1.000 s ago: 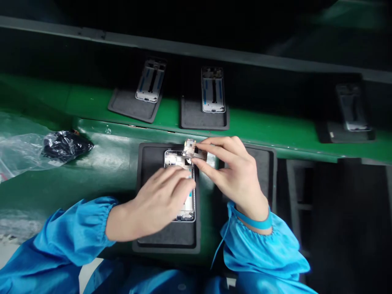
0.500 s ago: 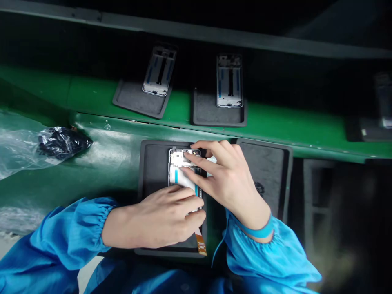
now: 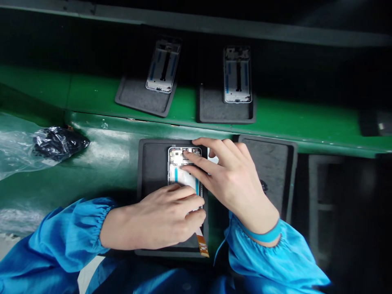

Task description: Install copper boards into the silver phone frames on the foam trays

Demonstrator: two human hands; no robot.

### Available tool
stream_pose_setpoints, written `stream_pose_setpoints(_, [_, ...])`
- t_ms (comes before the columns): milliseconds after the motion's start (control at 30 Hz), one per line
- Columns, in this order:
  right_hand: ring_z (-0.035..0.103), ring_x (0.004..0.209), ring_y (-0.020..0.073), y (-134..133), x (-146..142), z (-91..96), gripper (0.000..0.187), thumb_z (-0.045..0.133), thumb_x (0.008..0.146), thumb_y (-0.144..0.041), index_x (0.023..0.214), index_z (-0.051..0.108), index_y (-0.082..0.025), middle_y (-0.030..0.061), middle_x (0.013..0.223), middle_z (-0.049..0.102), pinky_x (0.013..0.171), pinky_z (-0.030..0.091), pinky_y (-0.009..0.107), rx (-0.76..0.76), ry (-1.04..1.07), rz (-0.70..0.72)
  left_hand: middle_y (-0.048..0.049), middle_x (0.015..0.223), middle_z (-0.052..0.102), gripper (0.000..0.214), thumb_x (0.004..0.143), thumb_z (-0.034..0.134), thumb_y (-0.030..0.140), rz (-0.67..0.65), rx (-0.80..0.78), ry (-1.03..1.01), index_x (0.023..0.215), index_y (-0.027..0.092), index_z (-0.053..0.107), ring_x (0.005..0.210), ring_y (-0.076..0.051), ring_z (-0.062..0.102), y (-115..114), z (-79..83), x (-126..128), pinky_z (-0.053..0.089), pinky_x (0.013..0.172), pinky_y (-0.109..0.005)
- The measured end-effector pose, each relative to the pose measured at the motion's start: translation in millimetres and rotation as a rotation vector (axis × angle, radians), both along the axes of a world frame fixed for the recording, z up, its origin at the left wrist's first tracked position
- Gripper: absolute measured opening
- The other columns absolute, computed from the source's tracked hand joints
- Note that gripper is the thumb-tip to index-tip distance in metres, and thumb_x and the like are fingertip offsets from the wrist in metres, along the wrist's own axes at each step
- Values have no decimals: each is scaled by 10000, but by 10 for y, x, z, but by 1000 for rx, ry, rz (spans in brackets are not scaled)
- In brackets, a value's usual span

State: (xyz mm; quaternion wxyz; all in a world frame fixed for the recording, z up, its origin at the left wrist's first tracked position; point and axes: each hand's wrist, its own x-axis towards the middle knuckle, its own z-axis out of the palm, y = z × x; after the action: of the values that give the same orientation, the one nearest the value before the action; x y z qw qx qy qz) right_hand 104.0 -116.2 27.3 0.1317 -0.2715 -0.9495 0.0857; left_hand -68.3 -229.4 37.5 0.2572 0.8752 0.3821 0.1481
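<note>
An opened phone (image 3: 186, 176) lies on a dark foam tray (image 3: 153, 163), with its white inside, blue strips and a circuit board (image 3: 177, 157) at the top end showing. My right hand (image 3: 229, 171) reaches in from the right. Its thumb and index fingertips are close together on the board, while another finger stretches to the phone's top edge. Curled over the phone's lower half, my left hand (image 3: 159, 216) hides that part, and its fingertips cannot be made out. An orange and white flex cable (image 3: 203, 245) sticks out below the left thumb.
On the green ledge (image 3: 183, 110) behind, two opened phones (image 3: 163, 67) (image 3: 238, 75) rest on foam trays. To the right is another foam tray (image 3: 272, 155) with a small dark item. A clear plastic bag (image 3: 61, 141) with black contents lies at left.
The view has shifted slightly, so the phones behind appear a little higher and further right. Both hands keep nearly the same place on the phone.
</note>
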Motion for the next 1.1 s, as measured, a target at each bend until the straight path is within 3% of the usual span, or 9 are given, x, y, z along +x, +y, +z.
stream_pose_setpoints(133, [614,905,260,9,15,-42,181,692,985,-346,1132,751,-260,98,1256,726,741,392,432,-83,52,-29,-87,1051,700,183,1050,514,163,4,-18,0,1044,133,694,1002,-230,623,3,-6,8,544,932,-386])
stream_pose_setpoints(333, [675,1101,296,75,24,-152,285,793,903,-385,1127,690,-244,106,1216,687,860,546,447,-294,218,-99,-83,1047,687,111,1027,576,171,-4,-40,-11,1024,134,681,982,-223,616,6,-24,12,546,898,-384])
stream_pose_setpoints(467, [680,1090,277,124,37,-193,320,830,862,-399,1100,689,-239,98,1186,664,863,597,413,-378,278,-92,-85,1080,690,120,1031,562,169,-18,-62,-5,1037,137,678,998,-228,612,7,-29,12,536,922,-385])
stream_pose_setpoints(667, [691,1003,249,157,62,-229,312,846,836,-441,1009,699,-227,87,1165,675,834,611,404,-410,320,-92,-82,1088,681,108,1023,573,172,-20,-43,5,1017,135,674,989,-232,598,20,-24,19,528,913,-389])
stream_pose_setpoints(933, [697,982,240,159,75,-255,278,836,836,-446,902,687,-221,85,1144,676,819,599,387,-333,337,-50,-80,1066,674,97,1017,585,178,-22,-42,22,995,141,672,984,-229,599,19,-7,28,535,913,-385])
stream_pose_setpoints(1100, [656,815,198,175,86,-296,396,812,815,-566,790,650,-206,92,1157,640,758,577,394,-363,307,-98,-92,1052,691,173,1050,541,238,-2,-12,19,1041,133,678,1009,-241,645,43,52,-19,561,934,-395])
